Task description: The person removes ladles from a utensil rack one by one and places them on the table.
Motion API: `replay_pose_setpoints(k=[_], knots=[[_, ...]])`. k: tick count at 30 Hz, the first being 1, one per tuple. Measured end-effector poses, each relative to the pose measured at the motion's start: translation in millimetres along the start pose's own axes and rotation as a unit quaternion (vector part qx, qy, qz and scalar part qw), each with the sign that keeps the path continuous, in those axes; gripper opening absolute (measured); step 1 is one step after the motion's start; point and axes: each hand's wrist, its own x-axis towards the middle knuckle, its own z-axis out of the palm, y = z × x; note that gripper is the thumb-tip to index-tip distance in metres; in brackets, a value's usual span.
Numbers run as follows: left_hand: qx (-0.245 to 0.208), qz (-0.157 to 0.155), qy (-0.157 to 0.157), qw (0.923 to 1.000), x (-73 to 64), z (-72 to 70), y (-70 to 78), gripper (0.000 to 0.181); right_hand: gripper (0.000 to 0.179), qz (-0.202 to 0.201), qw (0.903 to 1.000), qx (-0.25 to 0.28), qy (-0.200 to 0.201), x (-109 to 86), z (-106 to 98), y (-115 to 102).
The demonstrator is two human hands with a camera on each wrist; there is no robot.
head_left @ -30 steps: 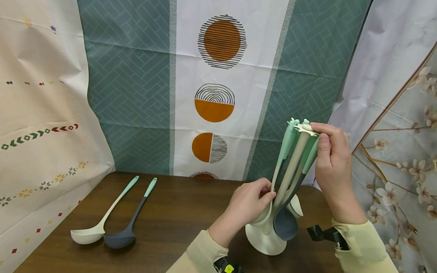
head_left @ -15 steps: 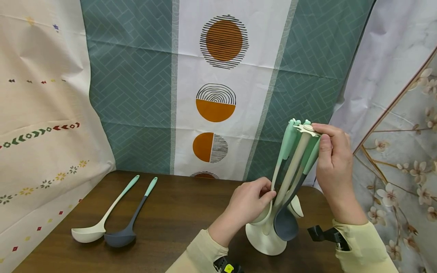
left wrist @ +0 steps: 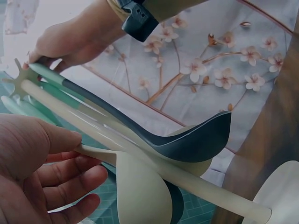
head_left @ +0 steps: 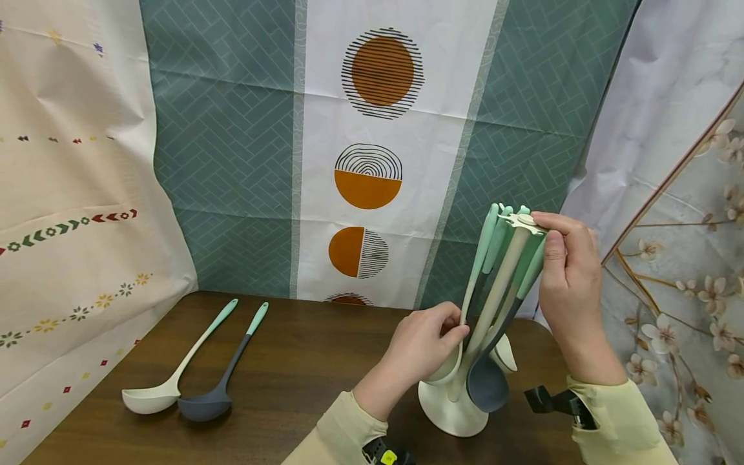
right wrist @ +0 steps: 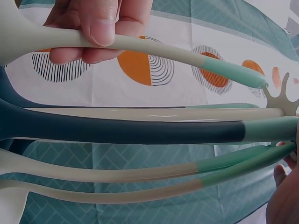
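Note:
At the right of the table stands a cream utensil rack (head_left: pixel 494 290) with a round base and a hooked top. My left hand (head_left: pixel 427 339) pinches the lower handle of a cream ladle (left wrist: pixel 142 186) with a mint grip, just above its bowl. In the right wrist view, the tip of this mint grip (right wrist: pixel 238 74) meets a hook; whether it hangs there I cannot tell. My right hand (head_left: pixel 569 284) holds the rack's top, index finger on the disc, thumb at the front. Close to that thumb hangs a dark grey ladle (head_left: pixel 488 384).
Several other mint-handled utensils hang on the rack, including a cream one (head_left: pixel 504 354) behind. On the table's left lie a cream ladle (head_left: pixel 152 399) and a dark grey ladle (head_left: pixel 205 408), side by side. Patterned cloths (head_left: pixel 232 161) surround the brown table (head_left: pixel 302 381).
The top of the held cream ladle has shifted slightly left, apart from the mint handle behind it. My right hand keeps its hold on the rack's top. The view has moved a little.

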Motion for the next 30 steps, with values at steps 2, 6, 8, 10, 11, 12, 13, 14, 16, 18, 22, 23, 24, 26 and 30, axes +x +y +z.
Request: replay_pose_setpoints(k=[2, 6, 8, 10, 11, 12, 13, 14, 16, 18, 22, 23, 24, 26, 30], knots=[[0.000, 0.001, 0.001, 1.0000, -0.1, -0.5, -0.1, 0.006, 0.033, 0.000, 1.0000, 0.001, 0.000, -0.1, 0.1, 0.0], [-0.001, 0.004, 0.005, 1.0000, -0.4, -1.4, 0.0, 0.006, 0.033, 0.000, 1.0000, 0.001, 0.002, -0.1, 0.0, 0.0], [-0.001, 0.004, 0.006, 1.0000, -0.6, -2.1, 0.2, 0.006, 0.034, 0.001, 1.0000, 0.000, 0.003, -0.3, -0.2, 0.0], [-0.001, 0.005, 0.006, 1.0000, -0.7, -2.6, 0.2, 0.007, 0.034, 0.002, 1.0000, 0.000, 0.003, -0.4, -0.4, -0.1], [-0.001, 0.005, 0.006, 1.0000, -0.8, -2.9, 0.1, 0.007, 0.035, 0.003, 1.0000, -0.001, 0.003, -0.4, -0.4, -0.2], [0.000, 0.005, 0.007, 1.0000, -0.8, -3.1, -0.1, 0.007, 0.035, 0.003, 1.0000, -0.001, 0.004, -0.5, -0.4, -0.3], [0.000, 0.004, 0.007, 1.0000, -0.9, -3.4, -0.2, 0.007, 0.035, 0.002, 1.0000, -0.001, 0.004, -0.5, -0.3, -0.4], [0.000, 0.004, 0.008, 1.0000, -1.0, -3.7, -0.4, 0.007, 0.034, 0.002, 1.0000, 0.000, 0.005, -0.4, 0.0, -0.5], [0.001, 0.004, 0.009, 0.9999, -1.2, -4.4, -0.7, 0.007, 0.034, 0.001, 1.0000, 0.001, 0.006, -0.6, 0.2, -0.6], [0.001, 0.005, 0.011, 0.9999, -1.5, -5.1, -0.7, 0.007, 0.033, 0.001, 1.0000, 0.003, 0.008, -0.5, 0.5, -0.7], [0.001, 0.003, 0.011, 0.9999, -1.7, -6.2, -0.5, 0.007, 0.033, 0.002, 1.0000, 0.001, 0.007, -0.5, -0.4, -1.1], [0.000, 0.002, 0.011, 0.9999, -1.8, -6.3, -0.5, 0.007, 0.033, 0.003, 1.0000, 0.000, 0.006, -0.5, -0.8, -1.1], [0.000, 0.002, 0.011, 0.9999, -1.8, -6.3, -0.5, 0.007, 0.033, 0.003, 1.0000, -0.002, 0.005, -0.6, -1.2, -1.2], [-0.001, 0.001, 0.011, 0.9999, -1.7, -6.3, -0.6, 0.007, 0.033, 0.004, 1.0000, -0.003, 0.004, -0.8, -1.8, -1.2], [-0.003, 0.002, 0.012, 0.9999, -1.7, -6.8, -0.9, 0.007, 0.033, 0.003, 1.0000, -0.003, 0.004, -0.9, -2.0, -1.1]])
